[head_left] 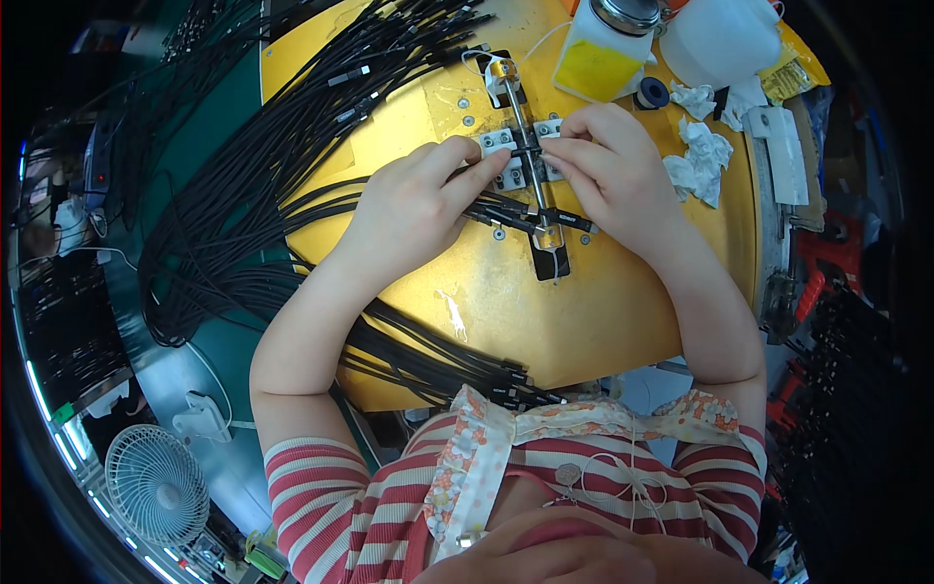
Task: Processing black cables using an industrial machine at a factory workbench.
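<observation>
Here, metal fixture (pixel 533 180) between left hand (pixel 420 195), right hand (pixel 620 180).

Shiny metal rod (pixel 517 109), cables (pixel 243 190) (matt plastic).

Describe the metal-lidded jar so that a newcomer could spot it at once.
Find the golden table, then look to its far side, beyond the right hand. There stands a white jar with a metal lid; unlike the rounder white container on its right, it bears a yellow patch.
</observation>
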`<state>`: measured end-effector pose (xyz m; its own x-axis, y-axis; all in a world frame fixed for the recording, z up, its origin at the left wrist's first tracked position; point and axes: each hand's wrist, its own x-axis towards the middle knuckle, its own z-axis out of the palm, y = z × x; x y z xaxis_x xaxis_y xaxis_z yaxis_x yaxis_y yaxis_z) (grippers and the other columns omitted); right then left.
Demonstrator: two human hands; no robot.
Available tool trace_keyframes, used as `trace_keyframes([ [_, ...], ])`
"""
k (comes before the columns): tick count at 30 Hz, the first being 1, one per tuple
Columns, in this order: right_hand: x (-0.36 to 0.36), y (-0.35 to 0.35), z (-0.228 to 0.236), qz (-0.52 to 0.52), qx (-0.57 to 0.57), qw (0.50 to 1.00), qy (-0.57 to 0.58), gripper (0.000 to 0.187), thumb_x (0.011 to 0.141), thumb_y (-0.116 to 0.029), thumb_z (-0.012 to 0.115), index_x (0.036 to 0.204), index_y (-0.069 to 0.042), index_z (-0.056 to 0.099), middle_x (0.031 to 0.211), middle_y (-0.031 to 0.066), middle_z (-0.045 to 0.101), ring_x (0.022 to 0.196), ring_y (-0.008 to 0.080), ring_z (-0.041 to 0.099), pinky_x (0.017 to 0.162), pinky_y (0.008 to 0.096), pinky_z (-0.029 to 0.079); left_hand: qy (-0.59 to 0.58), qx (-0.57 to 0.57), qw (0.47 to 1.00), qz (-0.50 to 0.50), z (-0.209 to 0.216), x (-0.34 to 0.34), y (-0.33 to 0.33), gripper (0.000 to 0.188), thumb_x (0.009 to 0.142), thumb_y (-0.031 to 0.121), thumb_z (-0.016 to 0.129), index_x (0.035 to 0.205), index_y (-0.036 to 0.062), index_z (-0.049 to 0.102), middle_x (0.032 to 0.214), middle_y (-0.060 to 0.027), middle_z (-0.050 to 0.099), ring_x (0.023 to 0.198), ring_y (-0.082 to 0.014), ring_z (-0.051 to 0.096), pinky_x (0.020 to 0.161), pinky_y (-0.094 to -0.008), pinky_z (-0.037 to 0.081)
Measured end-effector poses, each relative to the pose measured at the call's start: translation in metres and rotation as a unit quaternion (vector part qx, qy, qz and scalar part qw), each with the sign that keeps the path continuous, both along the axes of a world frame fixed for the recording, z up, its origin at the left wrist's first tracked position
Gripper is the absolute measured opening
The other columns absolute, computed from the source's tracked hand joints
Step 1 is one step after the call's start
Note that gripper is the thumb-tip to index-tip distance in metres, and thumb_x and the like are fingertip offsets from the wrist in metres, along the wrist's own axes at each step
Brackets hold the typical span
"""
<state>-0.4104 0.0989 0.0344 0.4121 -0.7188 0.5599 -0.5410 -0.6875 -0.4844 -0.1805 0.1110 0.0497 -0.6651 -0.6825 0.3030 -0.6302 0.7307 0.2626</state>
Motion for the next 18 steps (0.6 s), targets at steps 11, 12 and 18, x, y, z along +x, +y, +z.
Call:
trace_keyframes([
  [11, -0.014, 0.003, 0.009, 0.083, -0.009, 0.993, 0.078, 0.023, 0.072, 0.001, 0.070, 0.095, -0.003, 0.065, 0.082, 0.0072, 0.054, 0.075, 0.0229, 0.055, 0.064, 0.0332, 0.044, 0.019, -0.004, 1.000, -0.008, -0.002, -0.002, -0.002, 0.037, 0.071, 0.011, 0.072, 0.107, 0.0091, 0.065, 0.091, -0.0035, 0.055, 0.078, -0.0195, 0.061, 0.062, -0.0313, 0.050],
  [12, -0.015, 0.005, 0.012, 0.084, -0.009, 0.993, 0.077, 0.023, 0.072, 0.001, 0.070, 0.095, -0.003, 0.065, 0.082, 0.0072, 0.054, 0.075, 0.0229, 0.055, 0.064, 0.0332, 0.044, 0.018, -0.005, 1.000, -0.005, -0.002, -0.002, -0.002, 0.036, 0.072, 0.011, 0.072, 0.107, 0.0093, 0.065, 0.091, -0.0035, 0.056, 0.078, -0.0194, 0.061, 0.062, -0.0314, 0.050],
  [18, -0.028, 0.012, 0.037, 0.232, 0.379, 0.892, -0.080, 0.021, 0.067, 0.007, 0.070, 0.084, -0.002, 0.061, 0.074, 0.0055, 0.054, 0.065, 0.0173, 0.053, 0.059, 0.0288, 0.042, 0.027, -0.006, 1.000, -0.001, -0.006, 0.002, -0.003, 0.039, 0.070, 0.010, 0.071, 0.108, 0.0102, 0.065, 0.091, -0.0028, 0.058, 0.076, -0.0202, 0.059, 0.063, -0.0310, 0.050],
])
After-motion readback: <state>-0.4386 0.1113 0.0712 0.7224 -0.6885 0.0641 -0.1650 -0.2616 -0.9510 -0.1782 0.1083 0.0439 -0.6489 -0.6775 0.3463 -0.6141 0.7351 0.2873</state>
